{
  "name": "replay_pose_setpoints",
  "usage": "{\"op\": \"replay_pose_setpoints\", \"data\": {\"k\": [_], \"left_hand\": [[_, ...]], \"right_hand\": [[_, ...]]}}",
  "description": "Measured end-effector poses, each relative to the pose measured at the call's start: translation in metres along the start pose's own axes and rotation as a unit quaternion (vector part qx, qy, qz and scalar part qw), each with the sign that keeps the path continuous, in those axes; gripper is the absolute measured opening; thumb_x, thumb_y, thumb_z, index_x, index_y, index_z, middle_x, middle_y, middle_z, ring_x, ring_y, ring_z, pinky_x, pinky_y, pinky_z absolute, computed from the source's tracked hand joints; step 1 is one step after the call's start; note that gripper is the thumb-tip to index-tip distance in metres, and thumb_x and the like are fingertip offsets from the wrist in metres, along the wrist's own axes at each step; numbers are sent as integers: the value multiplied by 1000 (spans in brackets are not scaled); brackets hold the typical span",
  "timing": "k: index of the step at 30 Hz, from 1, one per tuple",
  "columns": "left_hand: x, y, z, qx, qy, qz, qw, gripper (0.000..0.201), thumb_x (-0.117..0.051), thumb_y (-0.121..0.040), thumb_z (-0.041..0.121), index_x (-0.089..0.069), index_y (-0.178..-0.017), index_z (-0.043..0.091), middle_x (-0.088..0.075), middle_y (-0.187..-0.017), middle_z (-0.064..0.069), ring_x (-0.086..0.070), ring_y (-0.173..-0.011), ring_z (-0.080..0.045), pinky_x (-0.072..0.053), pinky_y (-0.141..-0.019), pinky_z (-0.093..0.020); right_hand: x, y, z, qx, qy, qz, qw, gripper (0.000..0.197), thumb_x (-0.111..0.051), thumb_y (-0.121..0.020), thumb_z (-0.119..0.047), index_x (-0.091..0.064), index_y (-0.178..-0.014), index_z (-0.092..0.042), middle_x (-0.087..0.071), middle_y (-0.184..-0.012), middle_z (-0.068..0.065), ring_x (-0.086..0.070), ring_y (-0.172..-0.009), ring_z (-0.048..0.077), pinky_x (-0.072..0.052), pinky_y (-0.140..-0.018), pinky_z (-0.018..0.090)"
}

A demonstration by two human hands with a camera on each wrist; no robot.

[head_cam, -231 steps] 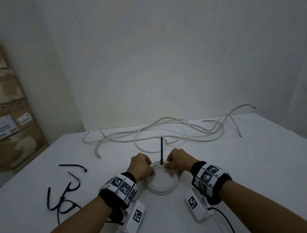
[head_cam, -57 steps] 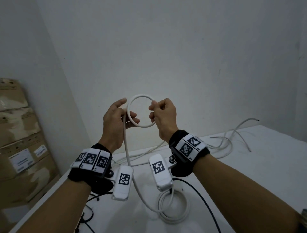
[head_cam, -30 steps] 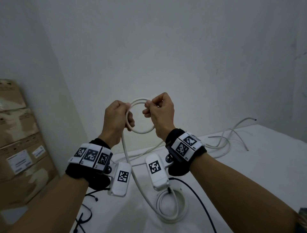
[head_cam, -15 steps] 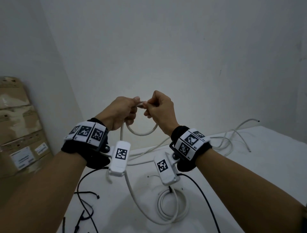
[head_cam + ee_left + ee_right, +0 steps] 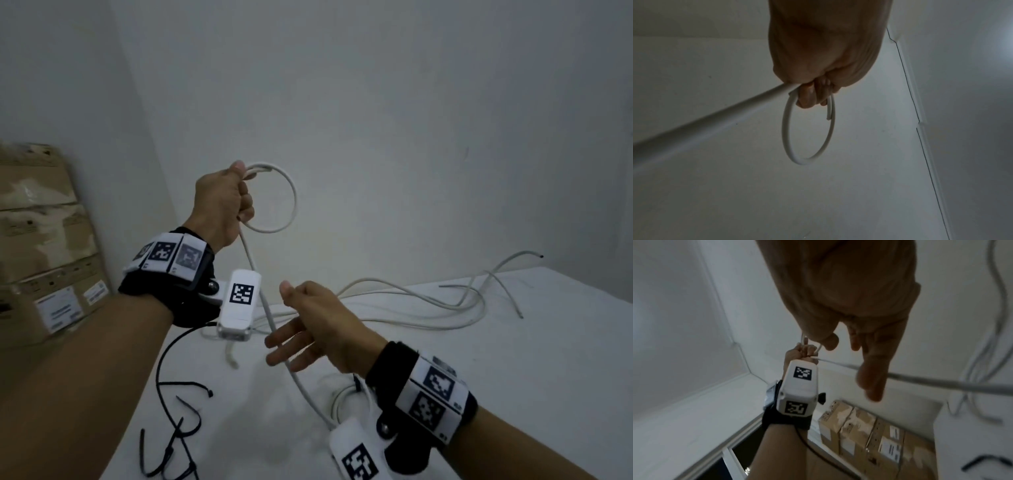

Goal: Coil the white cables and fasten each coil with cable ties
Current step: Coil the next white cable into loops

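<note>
My left hand (image 5: 239, 198) is raised and grips a single small loop of white cable (image 5: 289, 202), with the cable's end tucked at the thumb. In the left wrist view the curled fingers (image 5: 813, 95) close round the loop (image 5: 789, 138). The trailing cable (image 5: 263, 301) hangs from this hand down to the table. My right hand (image 5: 284, 332) is lower and open, its straight fingers (image 5: 873, 374) lying against the trailing cable (image 5: 941, 383). A finished coil (image 5: 339, 401) lies on the table, partly hidden by my right wrist.
Several loose white cables (image 5: 428, 301) sprawl along the back of the white table (image 5: 513, 359). Black cable ties (image 5: 178, 435) lie at the front left. Stacked cardboard boxes (image 5: 41, 240) stand to the left, against the wall.
My right hand has let go of the loop and dropped to the hanging cable with its fingers spread. My left hand now holds the loop alone, slightly higher.
</note>
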State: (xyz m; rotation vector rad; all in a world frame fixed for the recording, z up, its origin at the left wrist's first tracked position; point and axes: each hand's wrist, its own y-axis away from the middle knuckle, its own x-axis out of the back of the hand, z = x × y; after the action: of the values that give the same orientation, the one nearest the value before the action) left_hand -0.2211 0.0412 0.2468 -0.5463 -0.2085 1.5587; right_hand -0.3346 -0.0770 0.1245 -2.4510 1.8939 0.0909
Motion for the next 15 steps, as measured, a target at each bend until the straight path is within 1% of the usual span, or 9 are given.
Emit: {"op": "replay_pose_setpoints", "data": {"k": [2, 4, 6, 7, 8, 9, 10, 12, 15], "left_hand": [[6, 3, 1, 3, 14, 4, 1000, 28, -44, -101, 23, -58, -85, 5, -30, -37, 11, -24, -31, -5, -19, -37, -16], [12, 6, 2, 6, 19, 8, 1000, 28, -44, -101, 23, -58, -85, 5, -30, -37, 11, -24, -31, -5, -19, -36, -15], [21, 8, 5, 6, 18, 15, 1000, 27, -45, -101, 23, -58, -85, 5, -30, -37, 11, -24, -31, -5, -19, -36, -15], [25, 9, 7, 6, 16, 17, 1000, 27, -45, -101, 23, -58, -85, 5, -30, -37, 11, -24, -31, -5, -19, -36, -15], [29, 10, 9, 7, 11, 19, 1000, 27, -45, -101, 22, -58, -85, 5, -30, -37, 11, -24, -31, -5, -19, -36, -15], [33, 12, 11, 9, 5, 20, 1000, 27, -45, -101, 22, -58, -85, 5, -30, -37, 11, -24, -31, -5, -19, -36, -15], [38, 14, 13, 12, -4, 20, 1000, 27, -46, -100, 22, -59, -85, 5, -30, -36, 11, -24, -30, -5, -19, -36, -15], [47, 18, 17, 19, -21, 21, 999, 27, -47, -100, 22, -59, -85, 4, -30, -36, 11, -23, -30, -5, -19, -35, -14], [62, 20, 23, 25, -44, 32, 998, 27, -48, -99, 23, -60, -84, 4, -30, -36, 10, -24, -31, -5, -19, -34, -15]], "right_hand": [[-11, 0, 7, -30, -59, 3, 998, 46, -43, -97, -47, -39, -125, -12, -66, -95, 25, -68, -62, 31, -55, -47, 31], [-20, -1, 14, -71, -111, -5, 991, 49, -43, -97, -48, -42, -130, -12, -62, -108, 27, -69, -69, 33, -57, -51, 33], [-29, -2, 20, -120, -158, -32, 980, 52, -41, -97, -48, -42, -130, -9, -53, -124, 30, -69, -83, 38, -58, -59, 38], [-33, -3, 23, -140, -178, -45, 973, 52, -39, -98, -47, -42, -127, -5, -50, -128, 31, -67, -92, 40, -58, -63, 41], [-36, -3, 25, -151, -187, -53, 969, 50, -36, -99, -45, -44, -122, -1, -51, -126, 30, -66, -97, 40, -57, -65, 41], [-38, -4, 26, -151, -179, -56, 971, 47, -35, -101, -42, -47, -116, 1, -55, -119, 29, -66, -97, 37, -57, -65, 39], [-39, -4, 26, -143, -152, -58, 976, 43, -36, -101, -37, -49, -112, 3, -59, -112, 27, -68, -91, 33, -58, -61, 36], [-41, -3, 21, -118, -66, -71, 988, 32, -44, -99, -27, -53, -107, 3, -66, -97, 22, -70, -75, 26, -56, -52, 28], [-39, 4, 8, -77, 71, -72, 992, 27, -54, -92, -26, -59, -96, 0, -70, -77, 16, -68, -59, 23, -48, -42, 19]]}}
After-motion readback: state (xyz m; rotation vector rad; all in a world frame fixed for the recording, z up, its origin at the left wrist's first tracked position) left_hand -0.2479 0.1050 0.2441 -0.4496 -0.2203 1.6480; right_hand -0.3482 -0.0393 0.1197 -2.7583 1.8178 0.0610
